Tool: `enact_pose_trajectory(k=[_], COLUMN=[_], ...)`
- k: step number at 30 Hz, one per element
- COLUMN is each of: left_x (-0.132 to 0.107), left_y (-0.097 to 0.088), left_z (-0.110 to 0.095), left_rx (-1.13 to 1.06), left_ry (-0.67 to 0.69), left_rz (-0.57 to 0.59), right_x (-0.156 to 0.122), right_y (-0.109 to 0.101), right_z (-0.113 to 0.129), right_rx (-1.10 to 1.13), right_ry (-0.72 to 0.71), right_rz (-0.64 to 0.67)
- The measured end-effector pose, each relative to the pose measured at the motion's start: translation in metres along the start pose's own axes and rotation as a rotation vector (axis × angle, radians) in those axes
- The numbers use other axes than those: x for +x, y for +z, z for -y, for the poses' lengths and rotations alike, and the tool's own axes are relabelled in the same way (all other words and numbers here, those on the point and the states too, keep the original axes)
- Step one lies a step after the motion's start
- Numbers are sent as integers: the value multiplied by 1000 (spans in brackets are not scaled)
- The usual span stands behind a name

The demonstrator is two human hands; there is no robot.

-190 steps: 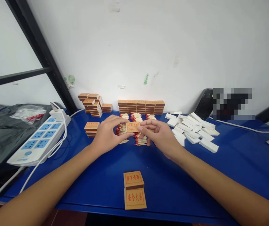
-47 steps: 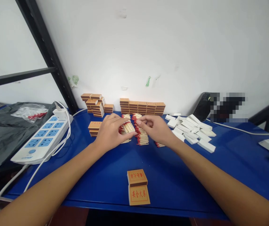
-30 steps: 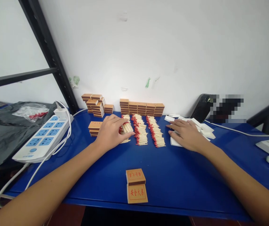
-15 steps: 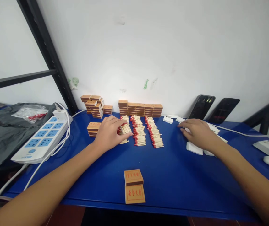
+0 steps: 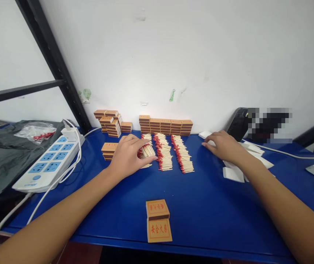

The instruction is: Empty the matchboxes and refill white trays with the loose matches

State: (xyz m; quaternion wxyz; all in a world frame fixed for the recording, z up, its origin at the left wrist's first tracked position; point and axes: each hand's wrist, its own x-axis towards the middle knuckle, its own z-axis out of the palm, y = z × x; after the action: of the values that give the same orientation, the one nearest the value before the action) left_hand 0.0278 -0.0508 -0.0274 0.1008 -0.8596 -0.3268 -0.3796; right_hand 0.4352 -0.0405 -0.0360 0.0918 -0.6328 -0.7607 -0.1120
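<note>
My left hand (image 5: 128,152) is closed around a white matchbox tray (image 5: 148,151) filled with red-tipped matches, thumb along its near side. It is held above the leftmost of three rows of loose matches; the middle row (image 5: 164,152) and the right row (image 5: 182,154) lie just beyond. My right hand (image 5: 221,145) hovers palm-down among white empty trays (image 5: 233,174) at the right, fingers apart, nothing seen in them. One white tray (image 5: 204,135) shows just past its fingertips; others are hidden beneath the hand. Two tan matchboxes (image 5: 159,230) lie near the front edge.
Stacked matchboxes (image 5: 170,126) stand along the wall, with more stacks (image 5: 110,123) at back left. A white power strip (image 5: 51,161) with cables lies on the left. A dark phone-like slab (image 5: 238,124) leans on the wall at right, near a white cable (image 5: 289,157).
My right hand has shifted slightly back and left over the white trays, covering some at the back. My left hand still holds the filled tray in about the same place. The view has shifted slightly.
</note>
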Motion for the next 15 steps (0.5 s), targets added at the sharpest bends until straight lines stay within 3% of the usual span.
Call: enact_pose_trajectory(k=[2, 4, 6, 8, 11, 15], left_x=[0, 0, -1, -1, 0, 3], left_y=[0, 0, 0, 0, 0, 2], left_z=[-3, -8, -13, -17, -24, -34], left_rx=[-3, -5, -12, -16, 3, 44], left_ry=[18, 37, 56, 75, 96, 130], left_rz=[-6, -19, -35, -55, -77, -118], right_x=[-2, -3, -7, -13, -24, -31], right_y=[-11, -22, -31, -40, -48, -48], right_z=[20, 55, 98, 137, 177, 192], right_rx=[147, 467, 857, 1111, 1298, 1389], right_ry=[52, 143, 133, 151, 172, 215], right_rz=[-30, -50, 104, 250, 304, 329])
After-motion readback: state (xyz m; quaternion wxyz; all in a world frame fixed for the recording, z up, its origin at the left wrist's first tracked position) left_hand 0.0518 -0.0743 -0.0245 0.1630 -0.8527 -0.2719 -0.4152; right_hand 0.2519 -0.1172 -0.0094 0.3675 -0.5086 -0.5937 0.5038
